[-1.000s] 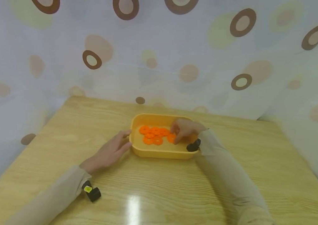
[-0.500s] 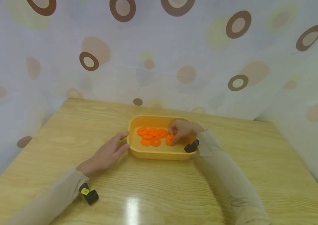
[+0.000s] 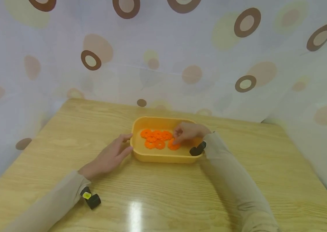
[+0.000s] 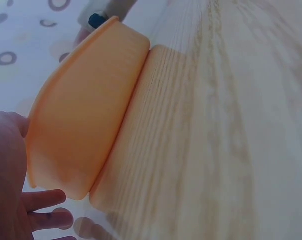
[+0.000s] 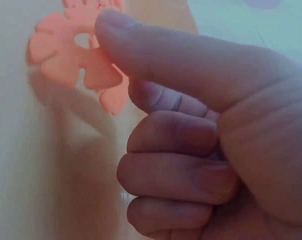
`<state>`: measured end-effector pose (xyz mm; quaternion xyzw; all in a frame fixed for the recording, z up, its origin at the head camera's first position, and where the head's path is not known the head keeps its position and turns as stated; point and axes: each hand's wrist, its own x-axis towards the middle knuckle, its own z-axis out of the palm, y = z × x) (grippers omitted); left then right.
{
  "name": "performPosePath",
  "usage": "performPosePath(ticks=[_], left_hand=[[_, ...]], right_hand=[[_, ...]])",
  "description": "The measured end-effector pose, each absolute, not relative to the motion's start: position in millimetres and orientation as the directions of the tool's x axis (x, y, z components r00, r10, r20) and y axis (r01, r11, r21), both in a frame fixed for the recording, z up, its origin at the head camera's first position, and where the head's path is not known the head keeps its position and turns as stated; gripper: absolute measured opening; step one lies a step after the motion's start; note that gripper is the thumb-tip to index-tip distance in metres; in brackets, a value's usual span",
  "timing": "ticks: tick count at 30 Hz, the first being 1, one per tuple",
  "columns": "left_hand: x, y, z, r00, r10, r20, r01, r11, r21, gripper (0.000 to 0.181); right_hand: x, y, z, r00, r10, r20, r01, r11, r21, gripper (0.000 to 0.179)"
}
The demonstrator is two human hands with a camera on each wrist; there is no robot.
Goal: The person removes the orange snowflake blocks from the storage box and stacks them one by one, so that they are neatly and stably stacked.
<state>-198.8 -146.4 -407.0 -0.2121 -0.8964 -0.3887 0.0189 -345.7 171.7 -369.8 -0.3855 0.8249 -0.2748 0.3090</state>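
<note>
A yellow-orange rectangular plastic tub [image 3: 166, 159] sits on the table, with several orange flower-shaped notched discs [image 3: 156, 136] lying in its left half, partly overlapping. My right hand [image 3: 191, 131] reaches into the right part and pinches one orange notched disc [image 3: 173, 145] between thumb and index finger. In the right wrist view the thumb lies over that disc [image 5: 60, 55], close to its centre hole, and the other fingers are curled. My left hand [image 3: 108, 158] touches the tub's left end with relaxed, spread fingers; the left wrist view shows it beside the tub's outer wall [image 4: 85, 110].
The wood-grain table [image 3: 163, 196] extends on all sides of the tub. A pale curtain [image 3: 163, 48] with brown rings and spots hangs behind and at both sides. Each wrist wears a small black camera; the right one [image 3: 198, 149] overhangs the tub's right end.
My right fingers have settled on the orange disc, which has shifted slightly left. The left hand keeps its place at the tub's end. The head view has moved slightly.
</note>
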Motion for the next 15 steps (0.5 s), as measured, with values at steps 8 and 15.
performPosePath(ticks=[8,15], left_hand=[[-198.7,-145.9,-407.2,-0.910,0.366,0.195,0.392,0.607,0.691,0.047],[-198.3,-145.7,-406.9,-0.906,0.368,0.208,0.404,0.609,0.682,0.047]], right_hand=[[-344.1,172.9,-368.6,-0.665,-0.723,-0.186,-0.432,0.576,-0.694,0.018],[-340.1,171.4,-360.8,-0.761,-0.638,-0.118,-0.401,0.606,-0.687,0.024]])
